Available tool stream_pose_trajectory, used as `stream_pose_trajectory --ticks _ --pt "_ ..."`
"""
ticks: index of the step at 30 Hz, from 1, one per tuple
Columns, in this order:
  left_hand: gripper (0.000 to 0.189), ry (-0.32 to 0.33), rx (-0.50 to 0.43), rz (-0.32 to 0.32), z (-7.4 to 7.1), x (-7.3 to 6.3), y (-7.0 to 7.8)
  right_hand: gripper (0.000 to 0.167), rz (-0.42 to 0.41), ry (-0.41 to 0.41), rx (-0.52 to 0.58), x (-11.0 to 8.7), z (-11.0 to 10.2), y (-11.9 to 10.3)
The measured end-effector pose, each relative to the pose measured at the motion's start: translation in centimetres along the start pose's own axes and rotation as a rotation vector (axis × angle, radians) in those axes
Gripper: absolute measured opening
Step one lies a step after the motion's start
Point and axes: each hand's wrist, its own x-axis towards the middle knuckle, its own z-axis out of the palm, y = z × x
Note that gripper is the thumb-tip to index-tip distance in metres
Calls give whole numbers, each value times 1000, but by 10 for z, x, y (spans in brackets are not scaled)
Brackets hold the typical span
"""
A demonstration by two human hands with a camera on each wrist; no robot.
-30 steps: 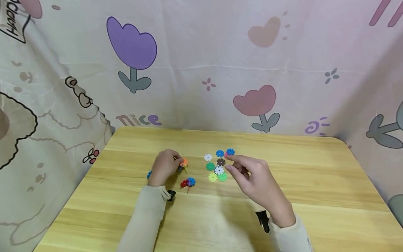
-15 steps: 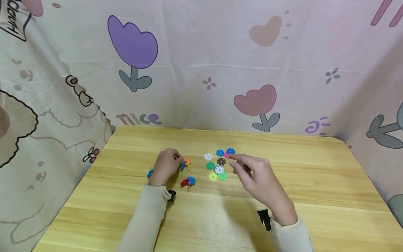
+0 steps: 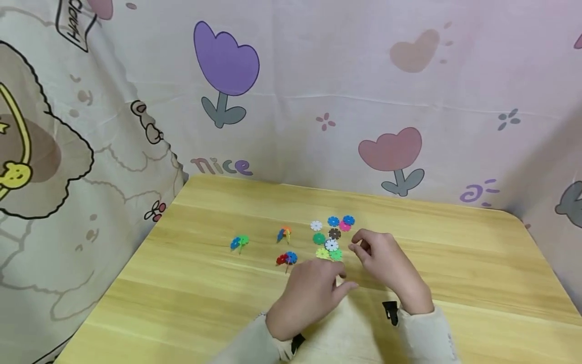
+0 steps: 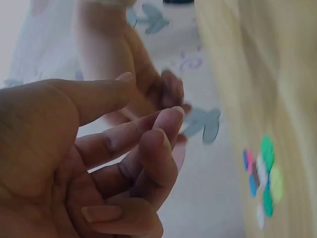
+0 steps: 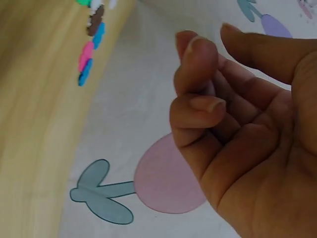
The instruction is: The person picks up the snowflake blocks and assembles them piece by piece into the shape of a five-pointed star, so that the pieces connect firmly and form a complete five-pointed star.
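"So, where are the loose pieces lying?"

"The loose notched discs [image 3: 319,238] are sitting right of centre on the table [image 3: 454,263], gathered around a brown disc [image 3: 334,233]. They are lying flat and, being round, are showing no long axis; the group is stretching from one o'clock, where a blue disc [image 3: 348,220] is overlapping a pink disc [image 3: 344,227], to seven, at a yellow-green disc [image 3: 322,253]."

"And the joined ones?"

"From the brown disc, a red-and-blue cluster [image 3: 291,257] is resting at eight o'clock, an orange-and-blue cluster [image 3: 286,232] at nine, and a blue-and-green cluster [image 3: 243,239] farther out at nine. Their discs are tilting various ways, so no single long axis is standing out."

"What are the hands doing?"

"The left hand [image 3: 309,293] is hovering around seven o'clock, fingers bending loosely, thumb well apart, gripping nothing. The right hand [image 3: 386,263] is hanging near four, fingers curling softly, thumb clear of them, also gripping nothing."

"Which step is this, then?"

"Probably a gap between pieces: slotting discs into clusters seems to be the work, and both hands appear to be poising for choosing a disc. That move would be calling for a thumb-and-finger pinch on a rim, then lining up notches."
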Motion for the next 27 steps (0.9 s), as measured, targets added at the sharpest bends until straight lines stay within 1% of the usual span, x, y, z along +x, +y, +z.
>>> stream_pose_trajectory --ticks 2,3,4,6,8,10,12,14,16,21,23,27 --pt "27 -14 46 25 4 -1 3 3 15 -26 -2 1 3 4" --pt "27 -18 55 29 3 -1 2 3 25 -43 0 2 4 6" --pt "27 -24 49 24 1 -1 1 3 37 -64 5 4 6 8" --pt "26 -27 22 -6 -7 -1 -6 3 60 -111 8 8 9 12" --pt "23 6 4 -47 -17 0 -15 6 80 -160 6 14 14 16" --pt "19 58 -12 -91 -27 0 -25 9 94 -198 0 20 19 18" --pt "18 113 0 -122 -35 -1 -34 13 112 -225 -7 26 25 18" --pt "17 146 4 -140 -41 -1 -40 17 129 -236 -8 32 32 19" --pt "17 158 -1 -149 -45 -1 -44 21 155 -238 -16 37 38 18" --pt "18 157 -13 -148 -48 -2 -46 28 222 -224 -64 46 51 17" --pt "18 159 -12 -148 -48 -3 -47 25 243 -219 -77 48 54 16" --pt "19 174 -4 -156 -49 -3 -49 21 259 -220 -101 52 59 16"
